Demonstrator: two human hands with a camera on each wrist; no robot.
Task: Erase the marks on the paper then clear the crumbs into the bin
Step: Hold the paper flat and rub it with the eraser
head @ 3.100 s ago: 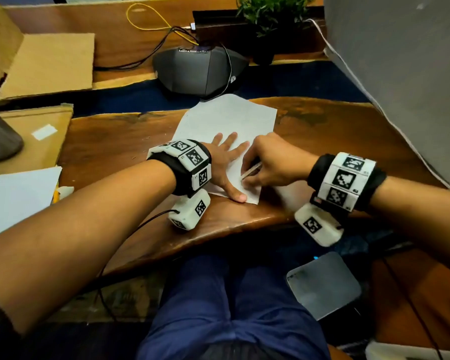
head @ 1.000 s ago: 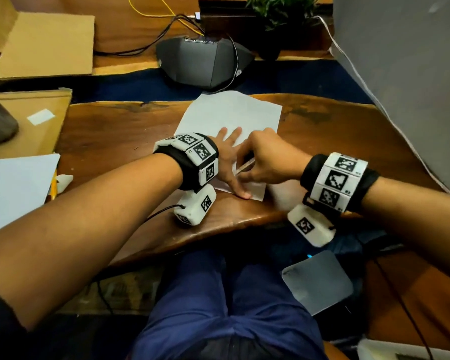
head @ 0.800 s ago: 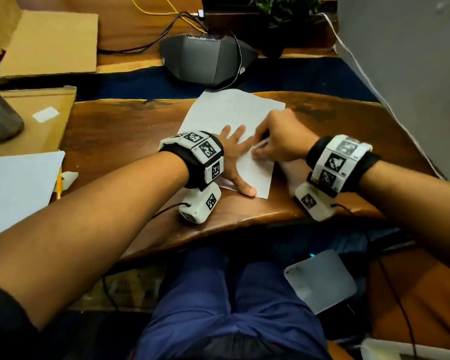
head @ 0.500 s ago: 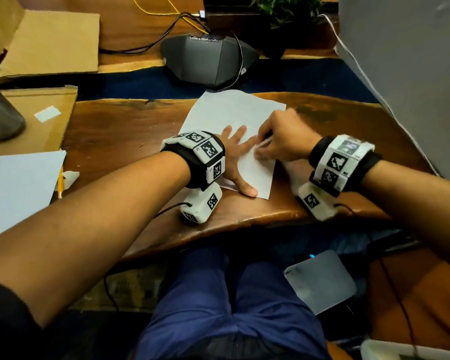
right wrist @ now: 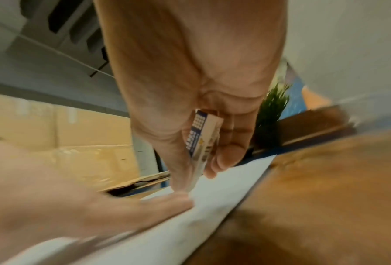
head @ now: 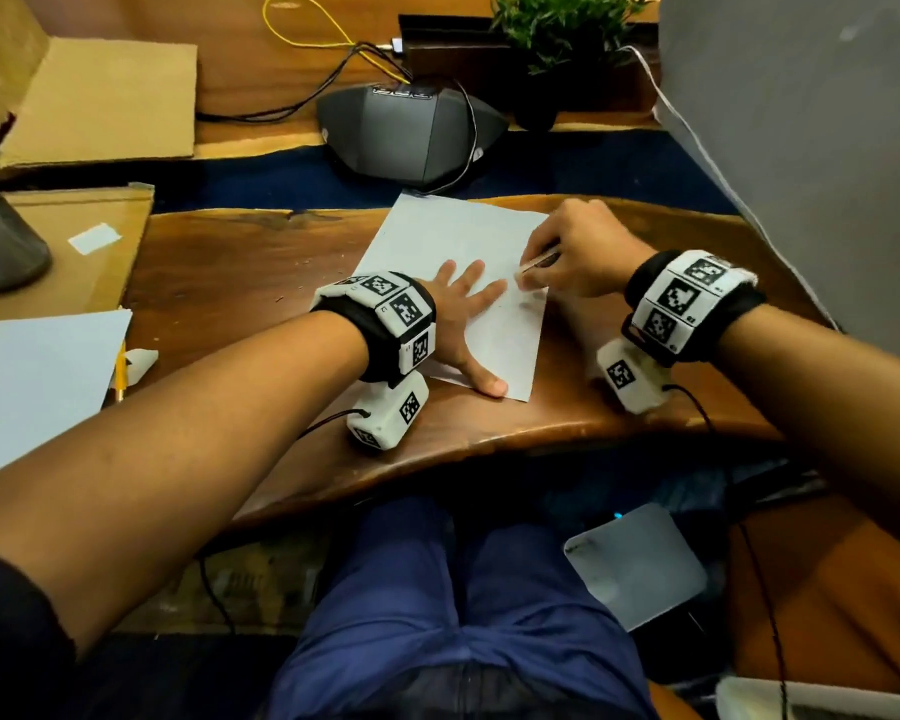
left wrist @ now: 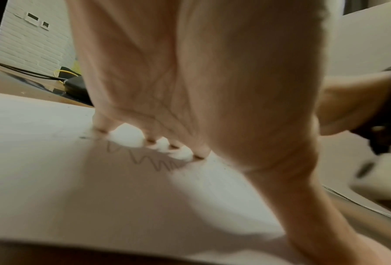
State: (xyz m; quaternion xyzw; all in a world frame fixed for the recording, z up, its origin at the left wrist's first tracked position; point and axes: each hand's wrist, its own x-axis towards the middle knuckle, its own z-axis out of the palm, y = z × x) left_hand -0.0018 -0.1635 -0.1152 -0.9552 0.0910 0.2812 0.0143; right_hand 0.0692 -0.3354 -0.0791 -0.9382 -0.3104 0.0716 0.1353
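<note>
A white sheet of paper (head: 453,236) lies on the wooden desk (head: 240,272). My left hand (head: 463,314) lies flat on the sheet with fingers spread, pressing it down. A zigzag pencil mark (left wrist: 149,159) shows on the paper (left wrist: 54,161) under that palm in the left wrist view. My right hand (head: 567,262) pinches a small eraser (right wrist: 201,141) in a blue and white sleeve, its tip down on the paper (right wrist: 212,193) just beyond the left fingertips. Small dark crumbs (head: 302,283) dot the desk left of the sheet.
A grey conference phone (head: 411,132) with cables sits behind the sheet, a potted plant (head: 552,39) beyond it. Cardboard (head: 89,101) and a second sheet (head: 27,376) with a pencil (head: 120,371) lie at the left. A grey panel (head: 801,148) stands at the right.
My right hand with the eraser has moved from the sheet's near right part up towards its far right, rubbing back and forth. The left hand has stayed flat on the paper.
</note>
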